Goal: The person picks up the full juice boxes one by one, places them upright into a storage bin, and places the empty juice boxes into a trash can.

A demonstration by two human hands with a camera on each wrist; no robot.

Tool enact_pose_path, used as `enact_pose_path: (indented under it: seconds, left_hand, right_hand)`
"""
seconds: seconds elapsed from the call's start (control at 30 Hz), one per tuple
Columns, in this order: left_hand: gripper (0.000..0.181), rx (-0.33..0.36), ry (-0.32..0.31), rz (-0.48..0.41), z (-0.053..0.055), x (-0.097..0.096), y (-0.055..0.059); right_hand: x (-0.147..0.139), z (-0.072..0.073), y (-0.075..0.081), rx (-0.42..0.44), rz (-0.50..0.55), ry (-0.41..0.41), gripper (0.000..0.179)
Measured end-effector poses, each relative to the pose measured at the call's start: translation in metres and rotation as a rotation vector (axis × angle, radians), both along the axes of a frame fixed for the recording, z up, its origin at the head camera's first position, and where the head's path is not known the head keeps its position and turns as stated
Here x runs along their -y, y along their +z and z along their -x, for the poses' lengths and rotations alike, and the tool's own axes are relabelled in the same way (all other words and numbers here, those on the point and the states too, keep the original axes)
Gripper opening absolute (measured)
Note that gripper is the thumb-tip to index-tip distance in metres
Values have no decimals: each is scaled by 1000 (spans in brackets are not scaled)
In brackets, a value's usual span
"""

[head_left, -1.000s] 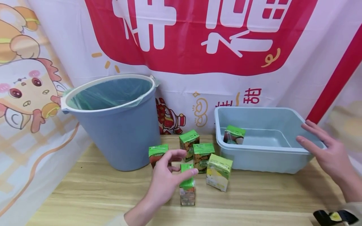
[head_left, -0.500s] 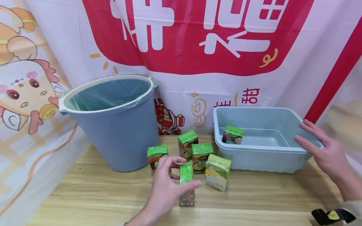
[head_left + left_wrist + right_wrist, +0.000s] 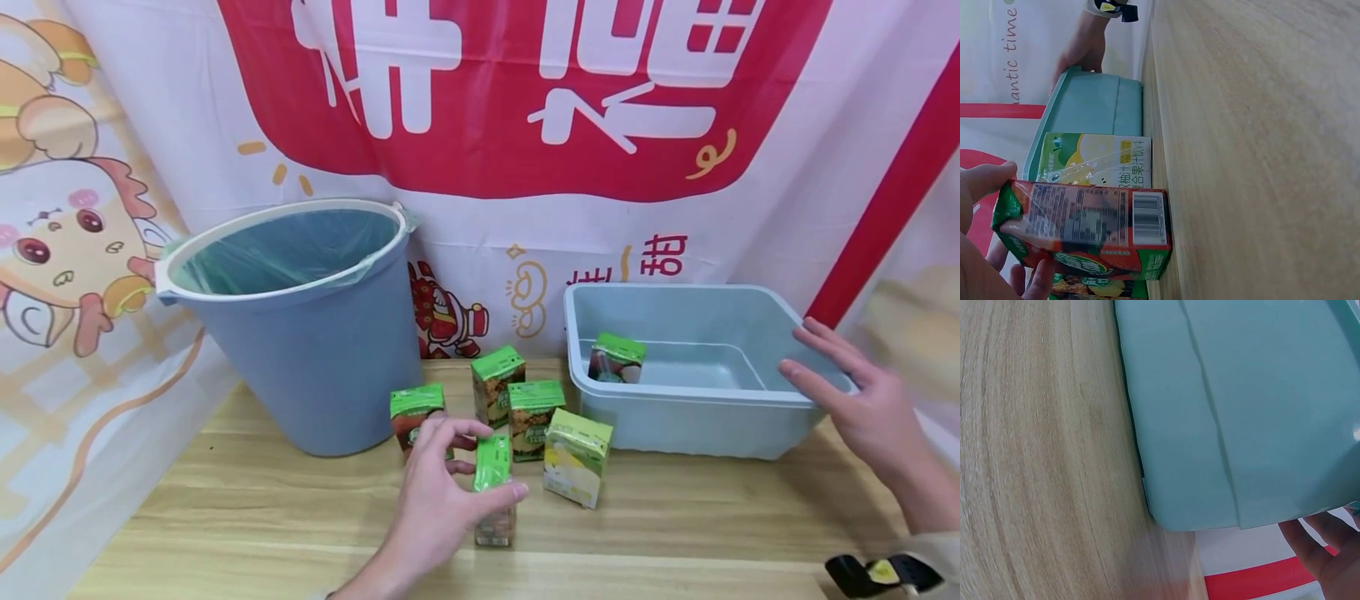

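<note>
My left hand (image 3: 442,479) holds a small juice box (image 3: 493,462) near its top, thumb on the right and fingers on the left and behind. The box stands on the wooden table. In the left wrist view, this red and green juice box (image 3: 1097,215) shows a barcode, and the thumb touches its upper corner. My right hand (image 3: 862,392) rests at the right rim of a light blue plastic tub (image 3: 690,425), fingers fairly straight. In the right wrist view, fingers (image 3: 1310,550) lie against the tub's end. One juice box (image 3: 618,358) leans inside the tub at the left.
Near the held box stand a red one (image 3: 416,408), two brown ones (image 3: 498,379) and a yellow-green one (image 3: 577,458). A blue bin (image 3: 330,358) with a green liner stands at left. A printed cloth (image 3: 480,167) hangs behind.
The left hand has lowered slightly around the juice box and its thumb has closed in against it. The right hand stays on the tub's rim. The view has shifted a little.
</note>
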State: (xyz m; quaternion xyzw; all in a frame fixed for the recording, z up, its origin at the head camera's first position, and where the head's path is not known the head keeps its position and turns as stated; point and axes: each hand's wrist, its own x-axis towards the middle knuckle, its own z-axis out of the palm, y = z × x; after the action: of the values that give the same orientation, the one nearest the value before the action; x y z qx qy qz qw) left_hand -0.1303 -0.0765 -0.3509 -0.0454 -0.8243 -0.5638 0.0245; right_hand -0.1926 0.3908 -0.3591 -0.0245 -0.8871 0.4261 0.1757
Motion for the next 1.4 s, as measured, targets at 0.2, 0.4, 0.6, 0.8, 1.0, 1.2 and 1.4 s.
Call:
enact_pose_path:
  seconds: [0.2,0.4,0.6,0.8,1.0,1.2,1.4]
  left_hand:
    - [55,-32,-24,-41,3,3,-2]
    - [40,-88,-72,-31,6,10,-6]
    - [38,-57,-151,-4,11,17,-9]
    - [39,4,-153,-22,14,22,-9]
    - [51,32,-113,-103,13,25,-12]
    - [56,-8,-115,-88,13,25,-16]
    - [52,-42,-109,-62,14,26,-19]
  right_hand:
    - [0,0,0,1,-7,2,68]
    - [1,0,1,4,-5,3,68]
    - [-1,0,0,1,-10,5,68]
    - [-1,-1,0,-3,-15,-1,67]
    - [0,-1,0,-13,-12,-8,67]
    - [0,-1,1,-11,-4,4,68]
    - [0,-1,1,-22,9,18,67]
